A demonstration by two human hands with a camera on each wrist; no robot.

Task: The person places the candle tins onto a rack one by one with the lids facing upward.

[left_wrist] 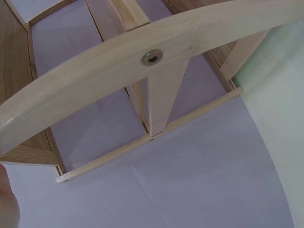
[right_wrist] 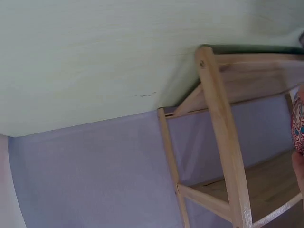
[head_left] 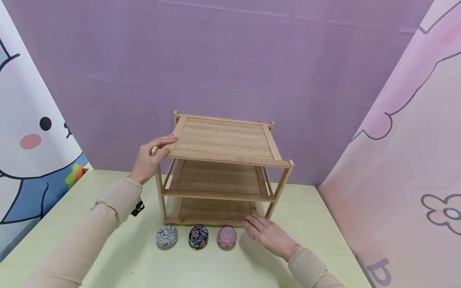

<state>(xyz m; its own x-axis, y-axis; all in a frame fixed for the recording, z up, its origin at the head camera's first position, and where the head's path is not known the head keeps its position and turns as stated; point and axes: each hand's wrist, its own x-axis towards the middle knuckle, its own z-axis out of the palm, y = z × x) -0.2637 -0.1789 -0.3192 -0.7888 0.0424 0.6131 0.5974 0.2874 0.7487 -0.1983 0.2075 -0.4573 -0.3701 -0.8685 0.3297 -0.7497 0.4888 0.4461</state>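
A three-tier wooden rack (head_left: 223, 138) stands on the pale table against the purple backdrop. My left hand (head_left: 153, 154) rests on its top left front corner, fingers lying fairly straight over the side edge of the top shelf. At the rack's lower right front corner, my right hand (head_left: 268, 236) holds a small round patterned tin (right_wrist: 298, 123), largely hidden by the fingers in the head view. Left of that hand, three more tins stand in a row before the bottom shelf: a pink one (head_left: 227, 238), a dark blue floral one (head_left: 198, 237) and a grey-white leafy one (head_left: 167, 237).
The rack's middle shelf (head_left: 219, 178) and bottom shelf (head_left: 216, 209) face the front. A small black item (head_left: 138, 208) shows beside the left sleeve. Cartoon-printed panels (head_left: 407, 168) flank the table (head_left: 317, 228) on both sides.
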